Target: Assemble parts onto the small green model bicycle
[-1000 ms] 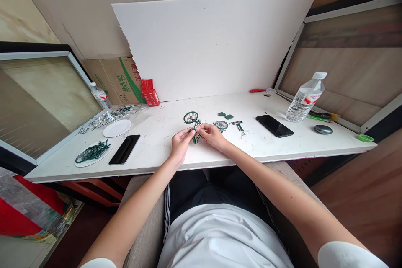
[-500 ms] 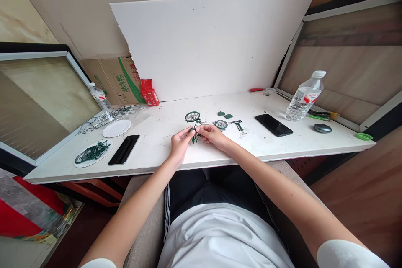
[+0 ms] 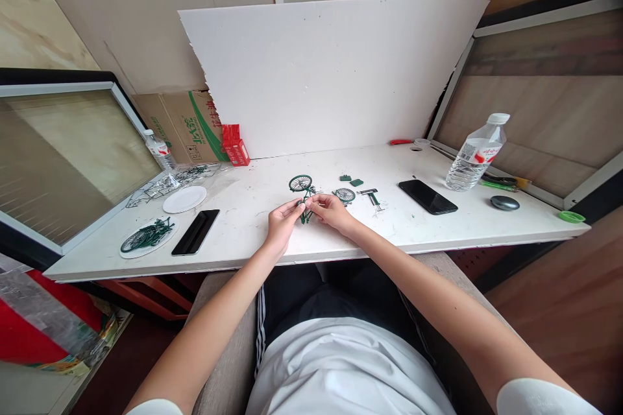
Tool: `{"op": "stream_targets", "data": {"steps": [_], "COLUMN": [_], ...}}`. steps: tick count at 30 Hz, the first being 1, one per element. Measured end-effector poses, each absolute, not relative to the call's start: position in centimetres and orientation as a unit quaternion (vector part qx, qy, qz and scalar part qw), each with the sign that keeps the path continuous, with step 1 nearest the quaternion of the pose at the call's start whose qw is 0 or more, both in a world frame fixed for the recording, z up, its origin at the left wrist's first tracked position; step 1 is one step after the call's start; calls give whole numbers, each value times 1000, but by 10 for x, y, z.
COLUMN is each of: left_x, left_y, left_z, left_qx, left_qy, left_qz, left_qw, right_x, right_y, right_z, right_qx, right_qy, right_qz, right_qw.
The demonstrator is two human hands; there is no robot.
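Between my hands, over the white table, is a small green model bicycle (image 3: 300,183), its one attached spoked wheel pointing away from me. My left hand (image 3: 283,220) pinches the frame from the left. From the right, my right hand (image 3: 329,210) grips the same frame, fingertips close to those of the left; they partly hide the frame. Just beyond my right hand lies a loose spoked wheel (image 3: 345,195). Beside it is a green T-shaped part (image 3: 372,197), and farther back two small green pieces (image 3: 357,182) rest on the table.
On the left, a plate of green model parts (image 3: 146,237), a white plate (image 3: 185,200) and a phone (image 3: 195,232) lie on the table (image 3: 253,243). To the right are another phone (image 3: 428,197), a water bottle (image 3: 477,152) and a dark oval object (image 3: 505,203). A white board (image 3: 331,71) stands behind.
The whole view has shifted slightly, so everything sits a little farther right and lower. Both hands keep their hold on the model bicycle with hardly any visible movement.
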State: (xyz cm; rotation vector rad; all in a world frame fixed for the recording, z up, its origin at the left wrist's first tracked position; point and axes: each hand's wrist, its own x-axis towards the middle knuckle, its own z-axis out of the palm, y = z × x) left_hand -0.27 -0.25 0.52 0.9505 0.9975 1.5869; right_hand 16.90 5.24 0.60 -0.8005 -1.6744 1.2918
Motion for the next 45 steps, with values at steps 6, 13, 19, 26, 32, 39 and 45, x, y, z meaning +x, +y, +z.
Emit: {"op": "stream_targets", "data": {"steps": [6,13,19,26,32,39,45], "left_x": [-2,-4,-3,-2,-2,-1,-2], "left_y": [-2,0,0,-2,-4,-3,2], "left_z": [5,3,4,6,8,4,-2], "left_qx": [396,391,395,398,394,393,378], "left_qy": [410,412,415,410,414,419,420], "left_qz": [654,653,649,653,653,664,693], "left_qw": [498,501,500,497,498,479,447], "right_x": [170,166,197,255,262,250,222], "right_y": [50,49,70,92,99,84,77], "right_z": [11,16,36,51,38,49,38], "right_qx": [-321,-324,-379,-419,-447,-409,-367], "right_qy": [-671,-642,-669,-827,-840,-826,-715], "right_qz": [512,511,439,245,202,282,385], "right_qw": [430,472,466,284,232,265,455]}}
